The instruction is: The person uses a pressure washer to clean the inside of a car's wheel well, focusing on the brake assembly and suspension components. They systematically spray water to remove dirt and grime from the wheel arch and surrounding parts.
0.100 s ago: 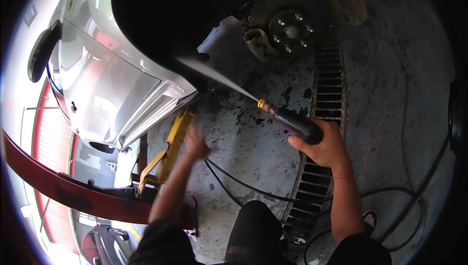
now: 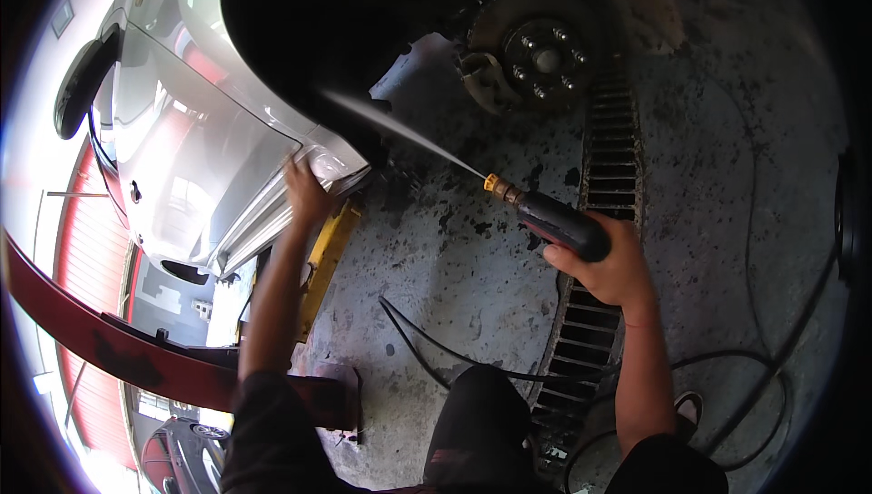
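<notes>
Black, smooth and tube-shaped, the sprayer [image 2: 561, 223] is wrapped tight in the right hand [image 2: 620, 262] above the spotted floor [image 2: 436, 249], while the left arm [image 2: 274, 303] stretches forward and the left hand [image 2: 307, 194] rests, loose and unclenched, on the shiny silver car [image 2: 200, 149].

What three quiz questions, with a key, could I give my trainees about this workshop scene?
1. Multiple choice: the nozzle tip is (a) blue, (b) yellow or (c) green?
2. True or false: the person's left grip rests on the brake disc.
3. Open: what does the right grip hold?

Key: 1. b. 2. False; it is at the lower side of the silver car. 3. A spray gun.
</notes>
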Demonstrator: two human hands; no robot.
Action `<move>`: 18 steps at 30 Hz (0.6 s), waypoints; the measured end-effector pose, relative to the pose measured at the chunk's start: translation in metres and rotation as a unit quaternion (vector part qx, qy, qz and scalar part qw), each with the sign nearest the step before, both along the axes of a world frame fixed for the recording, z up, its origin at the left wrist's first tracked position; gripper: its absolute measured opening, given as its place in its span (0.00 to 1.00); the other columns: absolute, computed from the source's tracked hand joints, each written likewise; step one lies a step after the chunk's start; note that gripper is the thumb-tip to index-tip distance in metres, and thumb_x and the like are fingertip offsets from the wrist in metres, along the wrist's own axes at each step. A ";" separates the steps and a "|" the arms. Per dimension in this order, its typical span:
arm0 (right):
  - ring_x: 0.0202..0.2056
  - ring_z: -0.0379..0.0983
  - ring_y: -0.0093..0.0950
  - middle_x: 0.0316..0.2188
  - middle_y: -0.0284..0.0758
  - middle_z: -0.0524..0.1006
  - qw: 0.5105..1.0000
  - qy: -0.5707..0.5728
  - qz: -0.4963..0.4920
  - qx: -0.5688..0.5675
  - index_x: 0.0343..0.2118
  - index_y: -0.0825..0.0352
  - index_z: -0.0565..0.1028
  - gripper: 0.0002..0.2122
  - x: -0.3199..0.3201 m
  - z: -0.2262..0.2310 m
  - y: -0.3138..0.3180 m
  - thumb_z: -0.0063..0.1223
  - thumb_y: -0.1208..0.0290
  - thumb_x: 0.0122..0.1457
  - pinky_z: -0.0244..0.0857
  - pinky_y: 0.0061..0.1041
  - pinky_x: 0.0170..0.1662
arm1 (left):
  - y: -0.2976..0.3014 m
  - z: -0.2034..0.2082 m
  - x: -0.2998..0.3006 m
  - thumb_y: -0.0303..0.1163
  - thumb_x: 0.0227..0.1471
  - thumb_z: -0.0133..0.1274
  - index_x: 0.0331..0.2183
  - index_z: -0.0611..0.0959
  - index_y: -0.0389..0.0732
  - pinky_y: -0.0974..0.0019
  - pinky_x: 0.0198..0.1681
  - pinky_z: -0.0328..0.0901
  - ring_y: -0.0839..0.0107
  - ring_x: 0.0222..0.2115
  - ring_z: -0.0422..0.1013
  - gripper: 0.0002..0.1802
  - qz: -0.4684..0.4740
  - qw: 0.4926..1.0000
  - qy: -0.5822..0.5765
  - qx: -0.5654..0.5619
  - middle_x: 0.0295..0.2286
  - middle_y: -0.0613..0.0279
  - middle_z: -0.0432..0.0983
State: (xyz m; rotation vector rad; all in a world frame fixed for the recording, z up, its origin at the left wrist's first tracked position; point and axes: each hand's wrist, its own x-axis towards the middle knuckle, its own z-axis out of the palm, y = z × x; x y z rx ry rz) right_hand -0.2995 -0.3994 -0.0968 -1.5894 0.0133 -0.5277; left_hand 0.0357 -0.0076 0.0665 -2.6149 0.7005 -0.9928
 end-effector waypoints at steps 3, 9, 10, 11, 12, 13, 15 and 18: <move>0.25 0.77 0.20 0.22 0.30 0.80 0.999 -0.041 0.002 0.026 0.36 0.67 0.82 0.16 -0.018 0.010 0.007 0.68 0.59 0.52 0.70 0.24 0.31 | 0.015 0.119 0.046 0.44 0.43 0.72 0.68 0.50 0.41 0.39 0.67 0.47 0.33 0.65 0.49 0.62 0.024 0.989 -0.106 -0.104 0.62 0.26 0.52; 0.26 0.75 0.18 0.22 0.29 0.80 0.996 -0.060 -0.043 0.046 0.36 0.68 0.82 0.16 -0.036 0.029 -0.005 0.69 0.60 0.52 0.69 0.21 0.32 | -0.070 0.176 0.060 0.47 0.50 0.65 0.68 0.48 0.46 0.45 0.65 0.56 0.32 0.63 0.54 0.56 0.027 0.971 -0.015 -0.238 0.61 0.19 0.49; 0.26 0.75 0.18 0.22 0.29 0.80 0.996 -0.054 -0.039 0.052 0.36 0.68 0.82 0.16 -0.038 0.032 0.001 0.69 0.60 0.52 0.69 0.21 0.33 | -0.070 0.176 0.062 0.47 0.50 0.65 0.68 0.45 0.49 0.45 0.65 0.57 0.31 0.63 0.55 0.57 0.027 0.970 -0.033 -0.241 0.62 0.18 0.47; 0.26 0.75 0.18 0.22 0.29 0.79 0.997 -0.047 -0.035 0.059 0.36 0.68 0.82 0.16 -0.041 0.033 0.005 0.70 0.60 0.51 0.68 0.21 0.33 | -0.064 0.170 0.061 0.47 0.51 0.65 0.68 0.42 0.50 0.45 0.65 0.58 0.32 0.63 0.56 0.59 0.059 0.972 -0.043 -0.223 0.62 0.18 0.46; 0.25 0.74 0.18 0.22 0.29 0.79 0.998 -0.037 -0.030 0.047 0.35 0.68 0.82 0.17 -0.040 0.030 0.007 0.70 0.60 0.51 0.68 0.20 0.32 | -0.069 0.159 0.057 0.46 0.51 0.65 0.69 0.39 0.51 0.45 0.64 0.58 0.33 0.63 0.57 0.60 0.083 0.973 -0.049 -0.211 0.62 0.18 0.45; 0.25 0.73 0.18 0.22 0.28 0.78 0.999 -0.028 -0.021 0.040 0.35 0.68 0.82 0.17 -0.038 0.022 0.012 0.70 0.59 0.51 0.68 0.20 0.32 | -0.067 0.160 0.055 0.47 0.53 0.65 0.69 0.33 0.53 0.45 0.63 0.61 0.34 0.61 0.61 0.64 0.124 0.972 -0.039 -0.198 0.62 0.17 0.47; 0.24 0.72 0.18 0.22 0.29 0.78 1.000 0.014 0.008 0.016 0.34 0.68 0.82 0.17 -0.037 0.016 0.015 0.71 0.58 0.51 0.67 0.21 0.32 | -0.063 0.165 0.052 0.48 0.53 0.64 0.69 0.28 0.54 0.46 0.62 0.61 0.35 0.60 0.63 0.66 0.129 0.975 -0.025 -0.181 0.61 0.17 0.49; 0.24 0.71 0.19 0.22 0.29 0.78 0.997 0.076 0.024 -0.024 0.33 0.68 0.82 0.17 -0.031 0.003 0.017 0.71 0.58 0.50 0.67 0.23 0.32 | -0.062 0.160 0.053 0.51 0.54 0.63 0.68 0.24 0.53 0.48 0.62 0.63 0.37 0.57 0.66 0.68 0.168 0.972 -0.013 -0.165 0.59 0.17 0.54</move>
